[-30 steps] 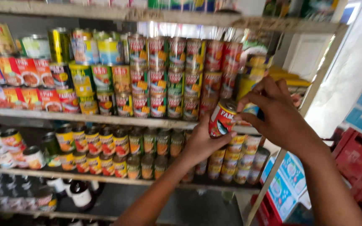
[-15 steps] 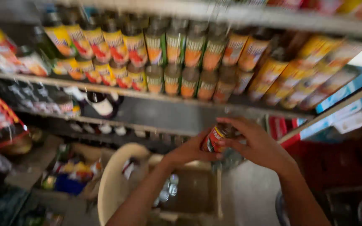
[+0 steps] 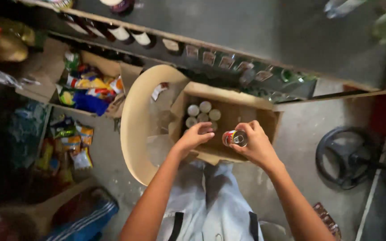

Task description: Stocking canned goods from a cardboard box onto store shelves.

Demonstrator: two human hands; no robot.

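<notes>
A: What is the right hand (image 3: 256, 145) doing?

B: It is wrapped around a small can (image 3: 235, 138) with a red label and a silver top. Fingers curl over the far side, thumb on the near side, so the can is pinched in its grip, tilted with the top facing up toward the camera.

A: And where does the can sit against everything else?

B: Over the open cardboard box (image 3: 264, 115), near the box's near edge, at about 5 o'clock from the cluster of cans (image 3: 202, 114) already standing inside. That cluster is in the box's far-left corner, silver tops up.

A: The left hand (image 3: 195, 136)?

B: Just to the left of the can, at its 9 o'clock. Its fingers are bent and drawn loosely together over the box's near-left part. I cannot tell whether it holds anything; it does not grip the red can, though its fingertips come close to it.

A: What carries the box?

B: It rests in the seat of a cream plastic chair (image 3: 132, 129), whose curved back sweeps round at the box's 9 o'clock.

A: What else is about?

B: At 12 o'clock, a shelf (image 3: 228, 49) edge with a row of bottles (image 3: 130, 35) below it. At 9 to 10 o'clock, another carton holding colourful snack packets (image 3: 90, 87). At 3 o'clock on the concrete floor, a black round stand (image 3: 342, 156). The person's light trousers (image 3: 211, 201) show at 6 o'clock.
</notes>
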